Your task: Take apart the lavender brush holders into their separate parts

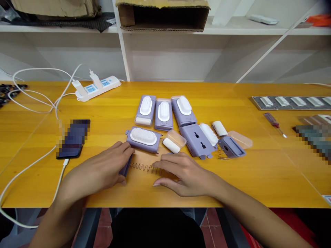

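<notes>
My left hand (108,166) is closed around a purple plastic part (126,167), mostly hidden by my fingers. A thin coil spring (141,167) lies to its right, stretching toward my right hand (182,172). That hand hovers low with thumb and fingers apart at the spring's far end; whether it touches the coil I cannot tell. Just behind my left hand lies a purple housing (143,137) with a white bristled oval pad on top. Between the hands, farther back, are a white roller (171,145) and a clear peach cover (177,138).
Three purple units with white pads (163,112) stand behind. An opened purple housing (198,140), a purple frame (232,147) and another roller (219,128) lie right. A phone (73,139) and power strip (98,88) are left; a screwdriver (274,124) lies far right.
</notes>
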Available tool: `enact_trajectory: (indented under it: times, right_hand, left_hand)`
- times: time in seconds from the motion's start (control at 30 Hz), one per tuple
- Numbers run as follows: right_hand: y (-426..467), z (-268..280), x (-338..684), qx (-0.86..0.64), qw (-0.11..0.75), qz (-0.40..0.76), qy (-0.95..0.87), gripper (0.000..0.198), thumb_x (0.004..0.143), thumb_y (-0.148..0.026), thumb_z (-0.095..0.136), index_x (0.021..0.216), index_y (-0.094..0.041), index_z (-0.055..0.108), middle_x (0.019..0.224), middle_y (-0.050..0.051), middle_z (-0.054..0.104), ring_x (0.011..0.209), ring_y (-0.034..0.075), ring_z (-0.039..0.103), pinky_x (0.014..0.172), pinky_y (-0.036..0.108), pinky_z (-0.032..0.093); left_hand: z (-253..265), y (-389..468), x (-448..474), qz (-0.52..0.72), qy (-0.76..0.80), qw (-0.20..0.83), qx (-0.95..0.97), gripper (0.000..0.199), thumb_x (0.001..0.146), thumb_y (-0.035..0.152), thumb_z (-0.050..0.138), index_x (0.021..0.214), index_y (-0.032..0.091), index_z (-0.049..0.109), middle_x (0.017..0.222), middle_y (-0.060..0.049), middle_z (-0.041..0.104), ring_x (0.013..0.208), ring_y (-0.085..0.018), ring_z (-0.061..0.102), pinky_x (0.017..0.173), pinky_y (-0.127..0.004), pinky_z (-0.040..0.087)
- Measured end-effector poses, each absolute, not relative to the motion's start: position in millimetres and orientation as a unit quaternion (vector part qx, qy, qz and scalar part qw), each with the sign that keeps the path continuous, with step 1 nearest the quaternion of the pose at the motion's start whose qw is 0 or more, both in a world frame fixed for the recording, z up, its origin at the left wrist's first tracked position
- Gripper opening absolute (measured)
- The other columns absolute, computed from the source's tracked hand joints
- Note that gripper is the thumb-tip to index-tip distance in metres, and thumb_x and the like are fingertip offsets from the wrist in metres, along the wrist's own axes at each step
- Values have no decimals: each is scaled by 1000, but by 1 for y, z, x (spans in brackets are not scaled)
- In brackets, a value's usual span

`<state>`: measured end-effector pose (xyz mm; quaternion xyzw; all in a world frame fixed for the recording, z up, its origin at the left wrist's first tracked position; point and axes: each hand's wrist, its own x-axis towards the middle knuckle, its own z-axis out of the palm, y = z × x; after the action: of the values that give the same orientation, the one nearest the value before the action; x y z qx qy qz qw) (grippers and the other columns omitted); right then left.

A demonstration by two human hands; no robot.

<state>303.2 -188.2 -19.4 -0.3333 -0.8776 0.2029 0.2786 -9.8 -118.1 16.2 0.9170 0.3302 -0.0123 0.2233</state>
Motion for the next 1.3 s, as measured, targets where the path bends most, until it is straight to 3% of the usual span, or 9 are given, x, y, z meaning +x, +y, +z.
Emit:
enact_trajectory:
  times: [0.1, 0.2, 0.33, 0.47, 0.63, 0.73, 1.0, 1.17, 1.3]
  right_hand:
    - [-189, -22, 296, -331, 323, 137, -876, 32, 110, -44, 69, 127, -17, 73, 111, 14, 79, 101, 28, 77, 85, 41, 64]
    - [-189, -21, 292, -326, 359, 146, -862, 31, 108, -37, 72, 133, -18, 70, 120, 16, 80, 110, 31, 76, 93, 47, 64]
    - [-186, -18, 293, -336, 385, 217, -832, 26, 106, -31, 75, 129, -19, 70, 104, 10, 82, 93, 26, 75, 84, 42, 62]
    - [-182, -16, 301, -352, 405, 166, -827, 21, 109, -23, 71, 129, -18, 69, 90, 5, 79, 77, 22, 72, 75, 38, 56]
    - [-177, -14, 308, -366, 377, 46, -849, 17, 111, -16, 64, 128, -17, 68, 97, 9, 81, 80, 24, 74, 81, 43, 55]
    - [-177, -12, 310, -376, 397, 89, -833, 14, 110, -15, 64, 123, -18, 69, 99, 9, 81, 82, 23, 74, 80, 40, 57]
    - [-175, -12, 312, -379, 476, 214, -764, 9, 106, -16, 70, 112, -22, 74, 97, 6, 78, 88, 22, 72, 82, 37, 59]
    - [-157, -1, 317, -422, 471, 248, -734, 9, 103, -16, 69, 96, -21, 74, 81, 0, 67, 71, 16, 59, 66, 30, 48]
    - [-142, 16, 322, -431, 458, 264, -731, 13, 102, -20, 69, 90, -21, 74, 74, -3, 62, 66, 14, 52, 61, 28, 41]
  left_hand:
    - [25, -124, 9, -24, 318, 263, 911, 58, 83, 24, 89, 137, 24, 66, 153, -13, 66, 146, -37, 62, 121, -48, 52]
    - [36, -129, 26, -44, 320, 292, 900, 58, 88, 41, 90, 138, 24, 66, 143, -11, 71, 129, -35, 72, 108, -47, 59]
    - [42, -132, 36, 64, 289, 296, 908, 65, 90, 43, 90, 147, 27, 62, 151, -10, 68, 130, -33, 73, 108, -44, 60]
    - [37, -127, 41, 225, 260, 292, 892, 78, 89, 52, 93, 153, 27, 56, 150, -14, 71, 139, -33, 70, 117, -48, 58]
    - [19, -117, 54, 318, 212, 267, 884, 79, 90, 48, 93, 157, 24, 58, 153, -18, 70, 146, -34, 66, 121, -52, 59]
    - [7, -114, 60, 363, 162, 219, 891, 86, 89, 46, 95, 161, 22, 55, 153, -20, 70, 146, -35, 67, 122, -56, 60]
    - [1, -108, 74, 391, 121, 204, 889, 89, 89, 43, 95, 164, 22, 52, 154, -21, 70, 147, -35, 67, 122, -57, 60]
    - [14, -90, 83, 333, 137, 201, 911, 98, 86, 57, 93, 167, 25, 47, 160, -22, 64, 152, -40, 62, 123, -60, 58]
    - [24, -76, 90, 293, 140, 197, 925, 101, 90, 51, 92, 173, 30, 38, 166, -22, 58, 155, -42, 59, 122, -61, 59]
